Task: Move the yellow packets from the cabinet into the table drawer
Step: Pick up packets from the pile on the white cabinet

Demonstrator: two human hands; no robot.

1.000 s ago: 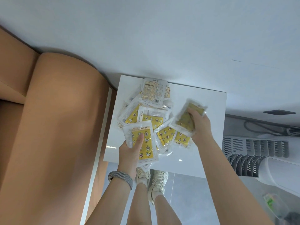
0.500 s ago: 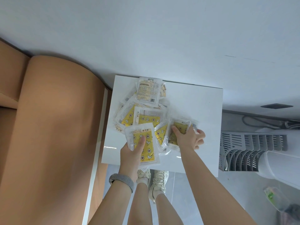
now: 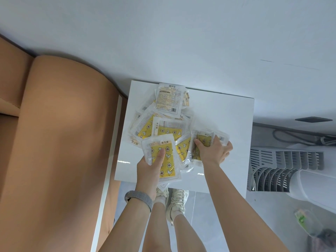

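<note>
I see my left hand [image 3: 151,164] with its grip clamped on a yellow packet [image 3: 166,160], thumb laid across the printed face and fingers curled under its left edge; that packet juts past the near edge of the white surface [image 3: 227,117]. My right hand [image 3: 213,151] has its grip closed on a second packet [image 3: 201,142], thumb on top near the packet's left side and fingers wrapped round its right edge, the packet lying just right of the main pile of packets [image 3: 163,122]. The pile spreads over the left half of the surface, from the far edge, where one packet shows its label side [image 3: 169,99], down to the packets I hold. The right half of the surface is bare white, up to its right edge. A tan sofa [image 3: 63,142] runs close along the left edge, with only a narrow gap. To the right, past the surface's edge, stands a white appliance with a grey grille [image 3: 283,170]. Below the near edge I see the grey floor [image 3: 200,206] and a pair of pale shoes [image 3: 174,200].
</note>
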